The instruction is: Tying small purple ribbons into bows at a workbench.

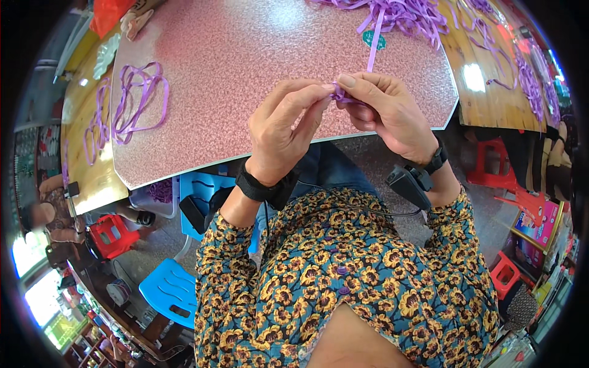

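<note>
Both of my hands meet above the near edge of a pink speckled table [202, 98]. My left hand [285, 126] pinches a small bunched part of a purple ribbon [338, 95] between thumb and fingertips. Right beside it, my right hand [386, 113] grips the same ribbon, thumb on top and fingers curled beneath. From my right hand a flat strip of ribbon [375, 46] runs up toward a large tangled heap of purple ribbon [405, 17] at the far side. Whether the bunched part is a knot or a fold is too small to tell.
Loose loops of purple ribbon [142, 104] lie at the table's left. Wooden tables [485, 92] adjoin on both sides, with more ribbon. A blue chair [172, 293], a red stool [112, 236] and red chairs [491, 162] stand around. Another person [58, 208] is at far left.
</note>
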`<state>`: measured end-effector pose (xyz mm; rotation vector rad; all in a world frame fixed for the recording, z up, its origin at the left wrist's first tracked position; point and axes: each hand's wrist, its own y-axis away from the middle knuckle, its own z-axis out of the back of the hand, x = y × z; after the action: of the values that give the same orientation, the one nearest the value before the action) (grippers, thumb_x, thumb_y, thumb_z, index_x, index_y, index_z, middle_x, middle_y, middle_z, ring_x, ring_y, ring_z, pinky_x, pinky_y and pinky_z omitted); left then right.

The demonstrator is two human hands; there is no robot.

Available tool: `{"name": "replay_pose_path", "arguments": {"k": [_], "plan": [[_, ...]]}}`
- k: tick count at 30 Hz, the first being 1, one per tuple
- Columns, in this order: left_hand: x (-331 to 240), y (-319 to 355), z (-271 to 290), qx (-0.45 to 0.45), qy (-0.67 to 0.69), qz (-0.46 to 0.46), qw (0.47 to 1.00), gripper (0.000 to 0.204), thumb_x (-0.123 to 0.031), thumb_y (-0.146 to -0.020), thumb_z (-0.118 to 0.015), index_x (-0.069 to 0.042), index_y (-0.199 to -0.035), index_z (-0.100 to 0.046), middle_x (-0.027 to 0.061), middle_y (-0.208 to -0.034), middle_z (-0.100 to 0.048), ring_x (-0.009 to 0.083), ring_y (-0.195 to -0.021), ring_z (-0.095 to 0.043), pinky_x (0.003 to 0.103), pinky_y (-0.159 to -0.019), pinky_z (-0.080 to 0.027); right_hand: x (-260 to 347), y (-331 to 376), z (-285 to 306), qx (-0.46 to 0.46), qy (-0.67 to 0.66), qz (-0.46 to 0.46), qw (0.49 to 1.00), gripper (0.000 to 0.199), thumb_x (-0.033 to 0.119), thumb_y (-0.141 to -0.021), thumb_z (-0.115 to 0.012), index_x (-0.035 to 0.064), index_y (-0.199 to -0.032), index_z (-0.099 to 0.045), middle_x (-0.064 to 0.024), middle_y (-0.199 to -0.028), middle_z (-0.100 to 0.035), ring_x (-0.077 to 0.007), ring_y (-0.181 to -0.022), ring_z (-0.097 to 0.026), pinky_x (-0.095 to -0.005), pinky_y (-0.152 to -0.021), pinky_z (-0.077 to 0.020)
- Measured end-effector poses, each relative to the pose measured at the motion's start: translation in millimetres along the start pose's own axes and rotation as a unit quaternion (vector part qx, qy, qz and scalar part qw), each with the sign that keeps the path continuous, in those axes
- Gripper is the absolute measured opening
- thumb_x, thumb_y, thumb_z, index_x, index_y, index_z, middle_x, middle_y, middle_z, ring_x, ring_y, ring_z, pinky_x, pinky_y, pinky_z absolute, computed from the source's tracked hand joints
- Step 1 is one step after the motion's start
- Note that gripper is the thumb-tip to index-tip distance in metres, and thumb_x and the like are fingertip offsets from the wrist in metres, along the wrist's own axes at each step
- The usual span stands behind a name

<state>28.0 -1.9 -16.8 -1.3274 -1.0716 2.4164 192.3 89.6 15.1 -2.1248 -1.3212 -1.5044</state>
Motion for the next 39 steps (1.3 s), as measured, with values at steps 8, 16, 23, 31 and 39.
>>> {"name": "replay_pose_path", "arguments": {"k": [8,16,23,31,39], "plan": [[0.3,4.2,-1.7,-0.014,0.099,0.108,0.989,0.02,0.007,-0.082,-0.066,-0.002,-0.099,-0.062,0.0105,-0.091,-0.068,0.0156,-0.077,-0.067,0.026,-0.068,-0.054,6.7,5.7,-2.7,0.022,0.085,0.011,0.996,0.024,0.018,-0.092,-0.063,0.002,-0.11,-0.065,0.003,-0.078,-0.06,-0.0014,-0.058,-0.046,-0.0171,-0.05,-0.0365],[-5.3,6.5,-5.5,-0.007,0.209,0.216,0.954,0.01,0.004,-0.088,-0.061,0.002,-0.098,-0.057,0.0111,-0.097,-0.066,0.0142,-0.081,-0.066,0.026,-0.073,-0.054,2.2,1.9,-1.8,0.002,0.168,0.061,0.984,0.024,0.017,-0.092,-0.064,0.0007,-0.11,-0.065,0.0005,-0.086,-0.065,-0.0019,-0.061,-0.052,-0.0163,-0.054,-0.041],[-7.5,9.0,-4.6,-0.015,0.305,0.283,0.909,0.012,0.001,-0.09,-0.059,0.004,-0.101,-0.055,0.0104,-0.098,-0.063,0.0143,-0.084,-0.065,0.026,-0.075,-0.054,0.1,0.7,-3.4,-0.009,0.193,0.098,0.976,0.021,0.016,-0.092,-0.065,0.0008,-0.106,-0.065,0.0008,-0.084,-0.064,-0.0015,-0.062,-0.051,-0.0161,-0.053,-0.0402],[-2.7,11.8,-5.9,-0.017,0.292,0.265,0.919,0.011,0.001,-0.09,-0.06,0.003,-0.101,-0.055,0.0089,-0.094,-0.063,0.0141,-0.081,-0.066,0.026,-0.073,-0.055,-6.8,-0.9,-3.2,-0.017,0.298,0.204,0.932,0.016,0.003,-0.09,-0.063,-0.0018,-0.105,-0.064,-0.0018,-0.089,-0.061,-0.0062,-0.081,-0.06,-0.0192,-0.069,-0.0487],[-4.8,13.4,-7.5,-0.014,0.297,0.287,0.911,0.011,0.001,-0.09,-0.06,0.003,-0.1,-0.056,0.0083,-0.092,-0.063,0.0138,-0.08,-0.066,0.026,-0.072,-0.055,-4.3,1.4,-4.6,-0.066,0.463,0.246,0.849,0.009,0.002,-0.088,-0.066,-0.0008,-0.096,-0.067,0.0006,-0.085,-0.06,-0.003,-0.075,-0.055,-0.018,-0.062,-0.0431]]}}
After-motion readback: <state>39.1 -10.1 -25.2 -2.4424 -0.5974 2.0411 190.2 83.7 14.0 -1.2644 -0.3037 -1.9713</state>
